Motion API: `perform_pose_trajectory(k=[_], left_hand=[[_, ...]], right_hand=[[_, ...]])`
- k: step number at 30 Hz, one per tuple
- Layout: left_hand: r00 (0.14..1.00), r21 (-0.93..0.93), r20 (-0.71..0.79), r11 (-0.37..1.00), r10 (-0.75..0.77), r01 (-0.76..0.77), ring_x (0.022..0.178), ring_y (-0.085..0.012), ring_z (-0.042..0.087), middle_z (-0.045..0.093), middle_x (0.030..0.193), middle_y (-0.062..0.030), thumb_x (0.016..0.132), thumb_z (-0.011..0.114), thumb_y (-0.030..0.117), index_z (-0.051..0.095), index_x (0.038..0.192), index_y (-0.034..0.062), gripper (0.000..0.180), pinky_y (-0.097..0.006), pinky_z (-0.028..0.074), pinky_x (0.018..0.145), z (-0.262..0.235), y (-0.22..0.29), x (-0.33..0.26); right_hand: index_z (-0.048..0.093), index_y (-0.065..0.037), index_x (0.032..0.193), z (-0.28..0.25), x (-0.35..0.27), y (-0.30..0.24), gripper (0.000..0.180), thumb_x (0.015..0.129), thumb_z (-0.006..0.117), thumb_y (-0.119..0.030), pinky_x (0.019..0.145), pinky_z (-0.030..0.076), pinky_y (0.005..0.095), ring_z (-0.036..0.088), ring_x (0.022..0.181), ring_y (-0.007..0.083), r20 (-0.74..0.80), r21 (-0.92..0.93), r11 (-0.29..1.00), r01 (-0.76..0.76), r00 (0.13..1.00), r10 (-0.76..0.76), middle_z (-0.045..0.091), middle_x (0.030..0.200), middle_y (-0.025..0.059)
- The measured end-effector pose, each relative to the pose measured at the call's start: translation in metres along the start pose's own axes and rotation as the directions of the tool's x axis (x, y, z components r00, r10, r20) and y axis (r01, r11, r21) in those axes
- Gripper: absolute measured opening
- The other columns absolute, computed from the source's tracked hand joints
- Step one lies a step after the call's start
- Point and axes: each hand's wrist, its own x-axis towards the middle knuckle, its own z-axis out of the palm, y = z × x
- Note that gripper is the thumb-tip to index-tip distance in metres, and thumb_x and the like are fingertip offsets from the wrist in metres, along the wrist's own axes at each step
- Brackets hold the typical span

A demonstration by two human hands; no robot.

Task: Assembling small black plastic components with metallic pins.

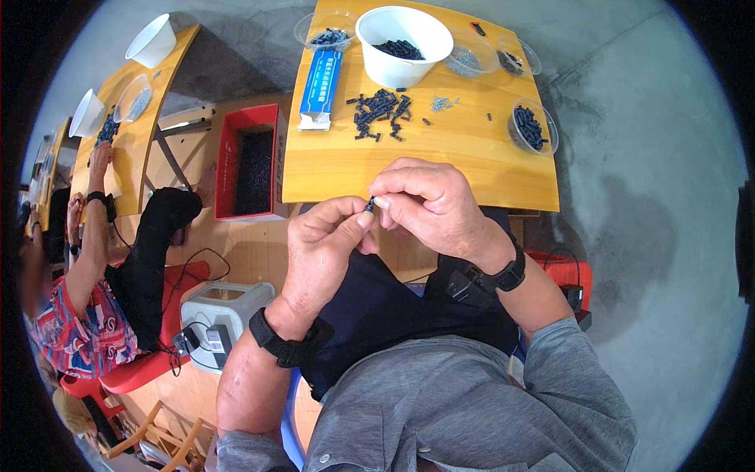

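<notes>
Both hands meet in the air just below the near edge of the wooden tabletop (472,169), over the person's lap; the left hand (322,244) and the right hand (429,204) pinch between them a small dark plastic piece (370,204); the left thumb and forefinger press together on its lower end, and the right fingers (383,201) close on its upper side, so neither hand's fingers are spread. The piece is a short stub; its long axis looks to run roughly upright, tilted a little toward the tabletop, though most of it is hidden by the fingertips and which end is which cannot be told.

On the tabletop, near the middle, lies a loose heap of dark pieces (379,110) of the same kind, lying every which way; just to its right sits a small scatter of silvery screws (442,102); at the far edge stands a white bowl (403,43) with more dark pieces in it; a blue carton (321,88) lies along the left edge; a clear tub of dark pieces (532,127) stands by the right edge. A red crate (252,161) sits just left of the tabletop; farther left another person (94,299) works at a neighbouring tabletop.
</notes>
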Motion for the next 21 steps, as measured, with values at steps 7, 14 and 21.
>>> perform_pose_trajectory(k=[7,14,21], left_hand=[[0.999,0.053,-0.024,0.998,-0.031,0.032,0.063,-0.0112,0.059,0.066,0.083,-0.0074,0.090,0.056,0.002,0.065,0.093,-0.0037,0.010,-0.023,0.048,0.058,0.001,-0.004,0.000],[0.999,0.021,-0.001,0.998,-0.054,0.054,0.062,-0.0109,0.059,0.066,0.083,-0.0077,0.091,0.056,0.003,0.064,0.095,-0.0031,0.011,-0.022,0.049,0.057,0.001,-0.002,-0.001],[0.987,-0.119,0.046,0.980,-0.153,0.157,0.062,-0.0115,0.061,0.065,0.083,-0.0075,0.091,0.055,0.002,0.064,0.097,-0.0027,0.011,-0.022,0.051,0.057,0.001,0.001,-0.001]], right_hand=[[0.064,0.002,0.088,0.001,0.000,0.011,0.015,0.074,0.060,0.008,0.057,0.049,0.0319,0.061,0.066,0.0240,0.027,-0.173,0.974,0.148,0.989,-0.146,0.061,0.075,0.0125],[0.063,0.002,0.089,0.001,-0.004,0.010,0.013,0.080,0.057,0.009,0.057,0.049,0.0275,0.062,0.067,0.0176,0.052,-0.122,0.983,0.136,0.990,-0.131,0.062,0.079,0.0094],[0.064,0.000,0.089,-0.004,-0.004,0.019,0.011,0.079,0.062,0.006,0.067,0.049,0.0286,0.061,0.077,0.0168,0.099,0.040,0.993,0.109,0.989,-0.113,0.063,0.083,0.0075]])
